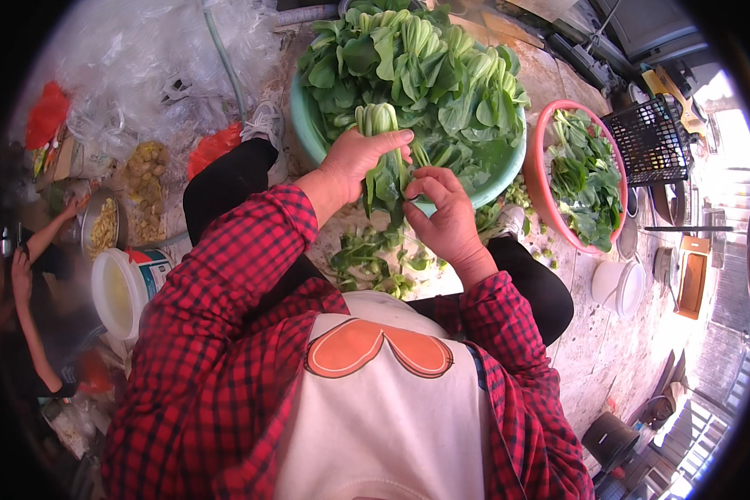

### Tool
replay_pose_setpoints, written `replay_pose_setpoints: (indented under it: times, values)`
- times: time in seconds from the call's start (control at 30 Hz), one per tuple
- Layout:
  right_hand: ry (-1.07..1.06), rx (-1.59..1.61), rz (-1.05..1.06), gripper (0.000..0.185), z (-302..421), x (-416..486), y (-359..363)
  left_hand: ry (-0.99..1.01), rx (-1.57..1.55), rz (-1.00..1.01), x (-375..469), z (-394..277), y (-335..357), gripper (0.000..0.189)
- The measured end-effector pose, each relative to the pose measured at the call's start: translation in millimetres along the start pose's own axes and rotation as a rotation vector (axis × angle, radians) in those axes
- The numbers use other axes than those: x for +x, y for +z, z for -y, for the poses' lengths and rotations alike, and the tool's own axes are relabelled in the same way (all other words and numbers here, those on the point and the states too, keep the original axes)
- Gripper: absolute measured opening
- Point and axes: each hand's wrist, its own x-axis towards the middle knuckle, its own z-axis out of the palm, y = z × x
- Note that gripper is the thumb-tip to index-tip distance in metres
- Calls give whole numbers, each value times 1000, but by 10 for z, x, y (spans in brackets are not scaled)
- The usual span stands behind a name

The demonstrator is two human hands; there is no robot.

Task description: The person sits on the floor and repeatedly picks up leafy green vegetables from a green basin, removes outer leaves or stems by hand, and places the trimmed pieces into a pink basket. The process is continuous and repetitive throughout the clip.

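Observation:
My left hand [365, 164] grips a bunch of leafy greens [384, 181], which looks like bok choy, with its pale stem ends up and leaves hanging down. At the right edge of those leaves is my right hand [440, 215], its fingers curled and the thumb close to the fingertips. A small dark spot shows between them; what it is, I cannot tell. Just beyond both hands stands a green plastic basin [306, 134] heaped with more bok choy [412, 62]. Loose trimmed leaves [375, 259] lie on the floor between my feet.
A pink basin [531, 169] of greens stands to the right, near a black plastic crate [650, 140] and a white bucket [619, 287]. Plastic sheeting [162, 56] and a green hose [225, 59] lie upper left. Beside a white tub [115, 294], another person's arms [37, 312] show.

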Motion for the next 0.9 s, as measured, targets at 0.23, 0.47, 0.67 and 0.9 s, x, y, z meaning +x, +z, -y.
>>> replay_pose_setpoints:
  times: [0.23, 0.47, 0.67, 0.9]
  values:
    - [30, 212, 105, 22, 129, -137, 7, 130, -12, -92, -202, 29, 54, 27]
    - [98, 228, 115, 16, 96, -163, -126, 150, 75, -129, -367, -77, 18, 27]
    - [258, 443, -123, 21, -26, -99, -253, 78, 137, 3, -401, 75, 117, 29]
    - [349, 712, -69, 26, 23, -58, -220, -66, 31, 164, -505, 322, 384, 36]
